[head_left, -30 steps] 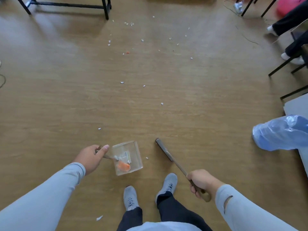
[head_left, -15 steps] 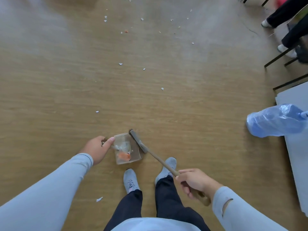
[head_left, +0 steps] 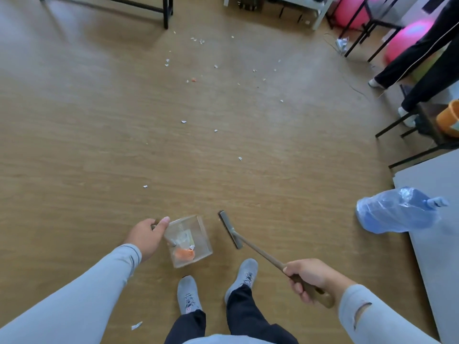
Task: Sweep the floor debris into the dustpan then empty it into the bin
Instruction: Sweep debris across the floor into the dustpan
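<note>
A clear plastic dustpan point(head_left: 201, 234) sits on the wooden floor just ahead of my shoes, with orange and white scraps inside. My left hand point(head_left: 146, 236) grips its handle at the pan's left side. My right hand point(head_left: 307, 279) grips the wooden handle of a small brush point(head_left: 230, 229), whose grey head rests on the floor a little to the right of the dustpan, apart from it. Small white paper scraps point(head_left: 183, 121) lie scattered over the floor farther ahead, and one scrap point(head_left: 136, 325) lies near my left shoe. No bin is plainly in view.
A blue water jug point(head_left: 395, 211) lies on its side at the right, against a grey board point(head_left: 437, 194). Black table legs point(head_left: 166, 13) stand at the back. Another person's legs point(head_left: 422, 53), chair frames, pink balls and an orange bucket point(head_left: 448, 117) fill the right back corner.
The brush head has swung away from the dustpan's mouth to the right. The view has tilted up, showing more of the room's far side. My left hand keeps its hold.
</note>
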`<state>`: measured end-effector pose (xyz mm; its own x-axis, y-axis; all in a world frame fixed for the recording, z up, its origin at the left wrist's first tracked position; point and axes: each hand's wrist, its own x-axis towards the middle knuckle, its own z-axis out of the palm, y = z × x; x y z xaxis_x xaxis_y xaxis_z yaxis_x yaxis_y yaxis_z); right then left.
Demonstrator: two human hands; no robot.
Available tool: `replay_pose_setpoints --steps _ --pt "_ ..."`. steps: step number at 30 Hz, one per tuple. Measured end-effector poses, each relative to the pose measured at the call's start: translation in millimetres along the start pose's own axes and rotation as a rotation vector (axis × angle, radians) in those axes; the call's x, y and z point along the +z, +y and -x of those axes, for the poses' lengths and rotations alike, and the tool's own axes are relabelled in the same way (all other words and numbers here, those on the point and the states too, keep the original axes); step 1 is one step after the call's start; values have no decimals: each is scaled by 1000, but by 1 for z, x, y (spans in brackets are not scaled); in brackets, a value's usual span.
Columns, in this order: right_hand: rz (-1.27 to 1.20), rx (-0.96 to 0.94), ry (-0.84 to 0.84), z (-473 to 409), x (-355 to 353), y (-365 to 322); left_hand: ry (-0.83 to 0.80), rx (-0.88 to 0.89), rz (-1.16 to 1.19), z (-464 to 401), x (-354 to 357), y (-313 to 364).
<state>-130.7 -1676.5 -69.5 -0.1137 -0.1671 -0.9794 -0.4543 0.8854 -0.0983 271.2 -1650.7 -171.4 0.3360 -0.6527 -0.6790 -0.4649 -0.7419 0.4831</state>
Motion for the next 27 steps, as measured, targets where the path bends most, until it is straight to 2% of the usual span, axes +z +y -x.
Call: replay_pose_setpoints --steps 4,9,19,27 --pt "-6 -12 35 10 -26 -7 54 -24 148 2 -17 15" --pt "-48 -156 110 2 -46 -27 118 4 294 -13 -23 50" --pt "-108 -248 130 -48 -138 -146 173 18 253 -63 -16 184" --pt "-165 -210 118 -74 -206 -207 176 19 211 -96 -6 282"
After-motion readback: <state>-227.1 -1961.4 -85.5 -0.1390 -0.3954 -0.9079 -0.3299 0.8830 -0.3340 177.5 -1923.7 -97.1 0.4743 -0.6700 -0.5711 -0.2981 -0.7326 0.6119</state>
